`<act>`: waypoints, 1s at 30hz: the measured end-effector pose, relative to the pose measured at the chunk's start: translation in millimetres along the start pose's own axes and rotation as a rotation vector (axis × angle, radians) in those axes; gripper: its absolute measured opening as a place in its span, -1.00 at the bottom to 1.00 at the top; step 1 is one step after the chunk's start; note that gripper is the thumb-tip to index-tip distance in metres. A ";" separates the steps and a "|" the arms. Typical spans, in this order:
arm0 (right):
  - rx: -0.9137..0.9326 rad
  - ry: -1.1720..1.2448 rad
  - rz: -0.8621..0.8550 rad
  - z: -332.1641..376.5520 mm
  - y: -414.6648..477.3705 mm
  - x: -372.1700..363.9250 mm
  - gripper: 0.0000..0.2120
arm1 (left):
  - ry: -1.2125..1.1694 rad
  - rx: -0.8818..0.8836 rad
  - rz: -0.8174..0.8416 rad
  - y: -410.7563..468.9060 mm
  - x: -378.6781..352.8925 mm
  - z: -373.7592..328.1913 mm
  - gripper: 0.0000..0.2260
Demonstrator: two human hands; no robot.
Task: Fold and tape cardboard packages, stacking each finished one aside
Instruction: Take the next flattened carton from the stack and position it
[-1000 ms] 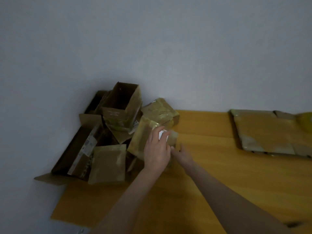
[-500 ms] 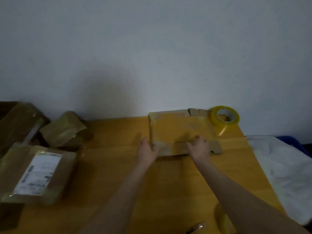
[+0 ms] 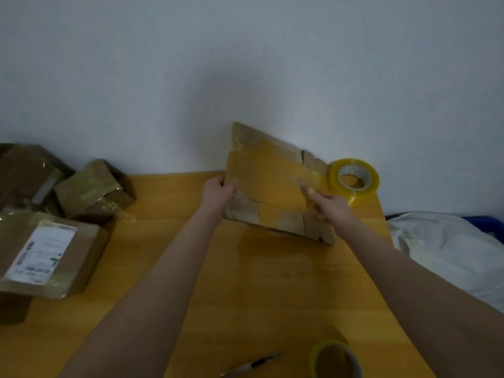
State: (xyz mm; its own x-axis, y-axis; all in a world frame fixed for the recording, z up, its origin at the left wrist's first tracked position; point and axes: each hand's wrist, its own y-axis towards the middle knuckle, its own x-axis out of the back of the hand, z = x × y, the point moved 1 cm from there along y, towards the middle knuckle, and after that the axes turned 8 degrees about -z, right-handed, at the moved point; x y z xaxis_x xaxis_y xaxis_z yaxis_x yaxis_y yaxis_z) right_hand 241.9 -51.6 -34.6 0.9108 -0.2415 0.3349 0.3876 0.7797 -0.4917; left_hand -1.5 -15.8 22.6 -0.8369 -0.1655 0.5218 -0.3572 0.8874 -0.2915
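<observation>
Now both hands hold one flat sheet of cardboard (image 3: 268, 181). The left hand (image 3: 219, 192) grips its left edge, thumb on the upper face and fingers curled round behind. The right hand (image 3: 331, 207) clasps the right part of the sheet near its lower corner; this hand is blurred, so only the closed grasp can be made out, not how each finger lies. The sheet is tilted, its far left corner raised against the wall (image 3: 245, 64) and its near edge low over the table (image 3: 272, 282); whether that edge touches the wood is unclear. Strips of shiny tape cross the face.

Just right of the sheet, at the far right corner of the table, lies a yellow tape roll (image 3: 354, 177). A second roll (image 3: 336, 360) stands at the near edge, with a thin dark tool (image 3: 251, 365) to its left. On the left of the table sit wrapped packages: a small parcel (image 3: 92, 188) farther back and a labelled parcel (image 3: 49, 255) nearer. A white cloth (image 3: 450, 249) lies off the table to the right.
</observation>
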 end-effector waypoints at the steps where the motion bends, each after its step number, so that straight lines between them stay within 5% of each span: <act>1: 0.033 0.009 -0.047 2.9 -1.9 -0.6 -0.53 | -0.024 -0.025 -0.022 -5.9 4.6 -7.2 -0.73; 4: 0.050 0.034 -0.332 12.0 -13.1 10.1 -0.24 | -0.198 -0.096 -0.050 -23.6 38.1 -14.1 -0.91; 6: 0.047 0.129 -0.290 15.1 -22.7 20.0 -0.13 | -0.390 -0.079 0.012 -30.8 72.3 -1.9 -0.88; 9: 0.101 0.316 0.058 16.8 -59.1 15.2 -0.46 | -0.432 -0.038 0.142 -45.3 116.7 36.1 -0.73; 14: 0.207 -0.055 0.109 -15.7 -125.3 -20.8 -0.80 | -0.315 0.129 -0.001 -66.4 149.8 122.8 -0.69; 21: 0.288 0.074 0.127 -59.7 -182.4 -20.9 -0.19 | -0.225 -0.046 0.061 -109.9 136.0 158.6 -0.76; 25: 0.382 0.122 0.154 -64.9 -191.8 -10.5 0.38 | -0.177 -0.121 0.138 -135.1 110.7 147.3 -0.57; 30: 0.682 -0.010 0.079 -68.5 -192.0 2.5 0.05 | -0.209 -0.273 0.193 -156.7 96.2 140.7 -0.34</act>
State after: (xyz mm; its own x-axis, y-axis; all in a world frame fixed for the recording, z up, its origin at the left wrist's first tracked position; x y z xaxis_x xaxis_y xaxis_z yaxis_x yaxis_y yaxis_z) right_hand 179.5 -241.5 5.6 0.9300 -0.1666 0.3277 0.1411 0.9849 0.1004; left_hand -84.4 -231.3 5.7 -0.9544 -0.0432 0.2953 -0.0847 0.9880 -0.1294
